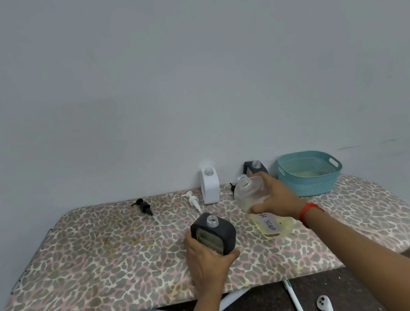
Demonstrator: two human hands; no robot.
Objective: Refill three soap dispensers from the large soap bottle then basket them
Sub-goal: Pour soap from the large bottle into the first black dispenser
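Note:
My left hand (pixel 206 262) grips a black square dispenser (pixel 216 233) with its neck open, tilted a little on the board. My right hand (pixel 277 198) holds the large clear soap bottle (pixel 250 195) by its upper body; the bottle leans left, its open mouth up, yellowish soap and a "soap" label at its lower end. A white dispenser (pixel 210 188) and a second dark dispenser (pixel 255 168) stand uncapped by the wall. The teal basket (pixel 310 173) sits at the back right.
The leopard-print ironing board (pixel 93 257) carries a black pump head (pixel 143 206) at the back left and a white pump head (pixel 192 201) beside the white dispenser. Another black pump (pixel 232 186) peeks out behind the big bottle. A white object (pixel 325 308) lies on the floor.

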